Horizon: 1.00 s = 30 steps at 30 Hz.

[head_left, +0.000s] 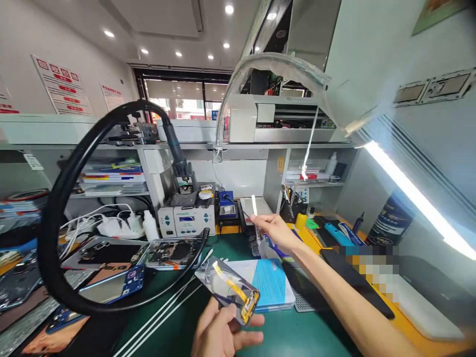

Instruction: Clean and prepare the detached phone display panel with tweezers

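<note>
My left hand [219,327] is closed on a small clear plastic bag, thumb on top. Inside the bag [214,275] lies a yellow-orange flex cable [232,286] with a small component at its lower end. Farther forward, my right hand [277,230] pinches a slim white stick-like tool [254,206], held upright; its lower end is hard to make out. Below the right hand lies a blue-and-white booklet or box [271,282] on the green mat [297,332]. The two hands are apart.
A grey rework station [188,220] stands at the back, its thick black hose [46,223] looping across the left side. Opened devices [174,253] and a phone frame [111,287] lie at left. White sticks [159,315] rest on the mat. A bright lamp [416,193] hangs at right.
</note>
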{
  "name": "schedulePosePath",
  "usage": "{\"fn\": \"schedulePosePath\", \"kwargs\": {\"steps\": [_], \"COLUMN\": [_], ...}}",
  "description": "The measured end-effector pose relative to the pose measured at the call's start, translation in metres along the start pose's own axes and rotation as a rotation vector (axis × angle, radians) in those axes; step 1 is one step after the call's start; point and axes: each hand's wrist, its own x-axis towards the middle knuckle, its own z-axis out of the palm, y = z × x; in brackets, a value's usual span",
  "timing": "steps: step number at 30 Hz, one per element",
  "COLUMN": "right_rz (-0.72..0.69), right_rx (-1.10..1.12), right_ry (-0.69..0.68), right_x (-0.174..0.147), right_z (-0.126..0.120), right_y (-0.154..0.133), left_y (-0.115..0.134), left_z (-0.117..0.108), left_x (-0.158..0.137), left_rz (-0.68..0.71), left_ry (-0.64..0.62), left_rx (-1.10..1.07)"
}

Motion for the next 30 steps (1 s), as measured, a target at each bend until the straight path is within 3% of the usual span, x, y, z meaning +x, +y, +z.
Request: {"fn": "schedulePosePath", "kwargs": {"steps": [4, 8, 11, 16, 20, 22, 24, 25, 27, 28, 30], "right_rz": [0.018, 0.022, 0.026, 0.045, 0.052, 0.062, 0.078, 0.088, 0.109, 0.120, 0.142], "right_rx": [0.194, 0.349, 0.431, 0.500, 0.513, 0.511, 0.507, 0.505, 0.501, 0.499, 0.496], "right_ry": [0.043, 0.076, 0.122, 0.135, 0.138, 0.145, 0.153, 0.161, 0.186, 0.201, 0.236], "right_x": [-0.012, -0.016, -0.017, -0.016, -0.017, -0.018, -0.017, -0.017, -0.016, -0.016, -0.015], "right_z": [-0.014, -0.021, -0.022, -0.019, -0.021, -0.025, -0.030, -0.032, -0.033, -0.033, -0.030], "right_y": [0.019, 0.027, 0.029, 0.032, 0.029, 0.026, 0.023, 0.023, 0.024, 0.025, 0.030], "left_y": [-0.010, -0.016, -0.014, -0.004, 0.003, 0.006, 0.012, 0.016, 0.025, 0.031, 0.041], "left_z": [0.043, 0.062, 0.064, 0.058, 0.053, 0.049, 0.045, 0.043, 0.040, 0.039, 0.037], "left_x": [0.009, 0.013, 0.013, 0.011, 0.006, 0.002, 0.000, 0.001, 0.008, 0.014, 0.028], "left_rz": [0.011, 0.043, 0.003, -0.299, -0.424, -0.429, -0.249, -0.080, 0.432, 0.654, 0.887], "left_ry": [0.160, 0.191, 0.131, 0.061, -0.040, -0.137, -0.192, -0.210, -0.224, -0.309, -0.471], "left_rx": [-0.044, -0.073, -0.154, -0.167, -0.054, 0.135, 0.462, 0.661, 1.044, 1.193, 1.367]}}
